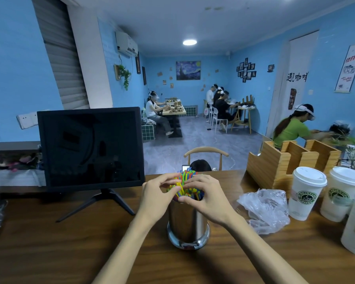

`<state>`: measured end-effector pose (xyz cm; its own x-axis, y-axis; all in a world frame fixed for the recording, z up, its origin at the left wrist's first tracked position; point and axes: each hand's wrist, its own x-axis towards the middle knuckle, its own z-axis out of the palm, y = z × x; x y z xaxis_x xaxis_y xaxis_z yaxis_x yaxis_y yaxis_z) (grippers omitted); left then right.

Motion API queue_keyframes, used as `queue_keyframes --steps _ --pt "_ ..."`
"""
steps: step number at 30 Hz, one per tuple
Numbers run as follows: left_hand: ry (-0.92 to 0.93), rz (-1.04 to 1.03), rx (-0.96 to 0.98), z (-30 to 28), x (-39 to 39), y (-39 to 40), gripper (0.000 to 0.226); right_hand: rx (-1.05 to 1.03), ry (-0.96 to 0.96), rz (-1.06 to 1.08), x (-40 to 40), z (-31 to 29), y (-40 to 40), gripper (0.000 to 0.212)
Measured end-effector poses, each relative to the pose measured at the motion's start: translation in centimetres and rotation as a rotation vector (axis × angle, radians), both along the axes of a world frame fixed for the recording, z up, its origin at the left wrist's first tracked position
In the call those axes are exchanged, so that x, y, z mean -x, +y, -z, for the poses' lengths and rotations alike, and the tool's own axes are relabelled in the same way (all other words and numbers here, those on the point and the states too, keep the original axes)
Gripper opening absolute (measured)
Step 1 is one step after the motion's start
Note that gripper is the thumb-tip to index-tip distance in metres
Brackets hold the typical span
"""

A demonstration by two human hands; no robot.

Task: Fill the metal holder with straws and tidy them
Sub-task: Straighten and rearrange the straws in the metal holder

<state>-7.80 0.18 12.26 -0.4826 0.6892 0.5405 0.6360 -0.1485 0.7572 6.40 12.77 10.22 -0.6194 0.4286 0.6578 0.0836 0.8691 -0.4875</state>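
Observation:
A shiny metal holder (188, 224) stands upright on the wooden counter, in the middle of the head view. A bundle of coloured straws (186, 181) sticks out of its top, fanned out above the rim. My left hand (159, 196) curls round the left side of the bundle. My right hand (207, 198) curls round the right side, thumb at the holder's rim. Both hands together enclose the straws; the lower parts of the straws are hidden inside the holder.
A dark monitor (90, 147) on a stand sits to the left. A crumpled clear plastic bag (264, 208) lies right of the holder. Lidded paper cups (306, 193) and a wooden organiser (285, 160) stand at the right. A chair (206, 151) is behind the counter.

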Motion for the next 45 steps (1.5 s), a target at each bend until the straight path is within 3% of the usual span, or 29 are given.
queue_keyframes --steps 5,12,23,26,29,33,35,38,40,42,45 --pt "-0.294 0.159 -0.049 -0.7 -0.3 0.4 0.042 0.04 0.008 0.034 0.7 -0.4 -0.4 0.025" --pt "-0.284 0.118 -0.143 -2.0 -0.4 0.7 0.033 0.064 -0.066 0.038 0.9 -1.1 -0.2 0.013" --pt "-0.572 0.071 -0.704 -9.1 0.9 -1.0 0.022 0.113 -0.159 -0.008 0.7 -2.3 -0.4 0.016" --pt "-0.649 0.084 -0.668 -8.5 1.3 -0.3 0.022 0.255 -0.067 -0.061 0.7 -2.5 -0.8 0.021" --pt "-0.72 0.099 -0.532 -5.7 0.7 0.7 0.022 0.504 0.184 -0.104 0.9 -2.9 -0.9 0.015" --pt "-0.842 0.133 -0.437 -2.9 -0.4 0.8 0.021 0.65 0.378 -0.075 0.8 -4.0 -0.3 0.016" --pt "-0.756 0.13 -0.349 -2.1 -0.7 0.9 0.023 0.77 0.452 -0.081 1.0 -4.4 0.1 0.018" --pt "-0.361 0.062 -0.166 -0.7 -0.6 1.4 0.031 0.923 0.552 -0.111 1.3 -5.3 0.6 0.019" --pt "-0.174 0.046 -0.057 -0.2 -0.5 1.3 0.031 0.919 0.585 -0.113 1.2 -5.8 1.0 0.011" --pt "-0.065 -0.002 0.012 0.3 0.0 0.8 0.025 0.766 0.561 -0.039 1.0 -6.0 1.4 0.011" --pt "0.082 -0.07 0.106 0.6 0.4 0.2 0.012 0.403 0.362 0.076 0.7 -5.1 2.1 0.045"
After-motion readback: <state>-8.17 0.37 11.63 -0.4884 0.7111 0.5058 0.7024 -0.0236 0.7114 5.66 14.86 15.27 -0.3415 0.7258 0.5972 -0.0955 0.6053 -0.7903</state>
